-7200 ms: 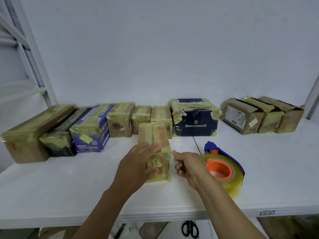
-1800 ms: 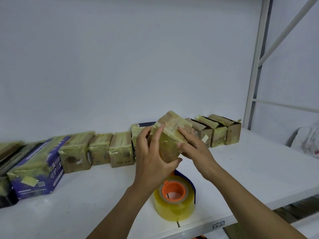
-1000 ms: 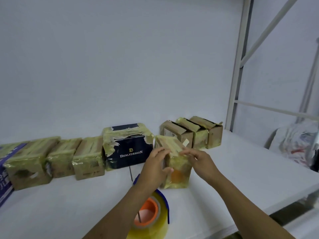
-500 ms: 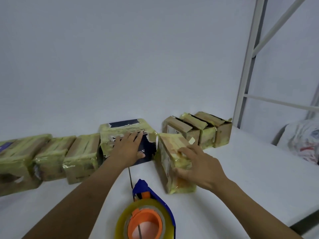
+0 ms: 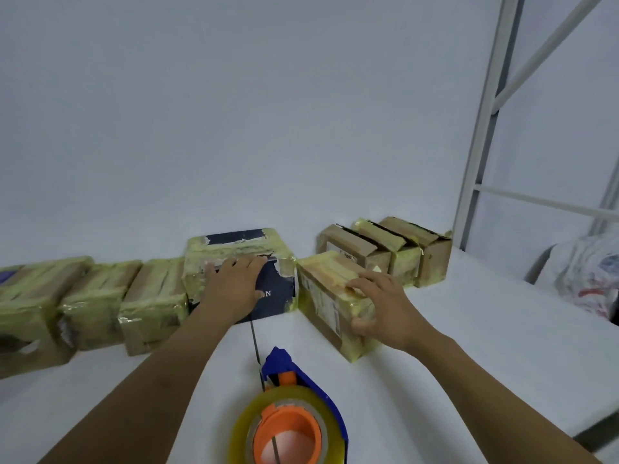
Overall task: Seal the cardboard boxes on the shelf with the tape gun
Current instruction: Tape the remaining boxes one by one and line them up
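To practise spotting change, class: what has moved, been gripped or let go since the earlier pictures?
The small taped box, lifted in both hands earlier, now stands in the row right of the dark blue box. The right hand still holds it; the left hand let go and lies flat on that box. The tape gun still lies unheld on the shelf.

We see a navy box (image 5: 278,303) and a brown box (image 5: 318,316), both patched with yellowish tape (image 5: 234,252), a blue-and-orange tape gun (image 5: 291,413) and a white shelf (image 5: 469,329).
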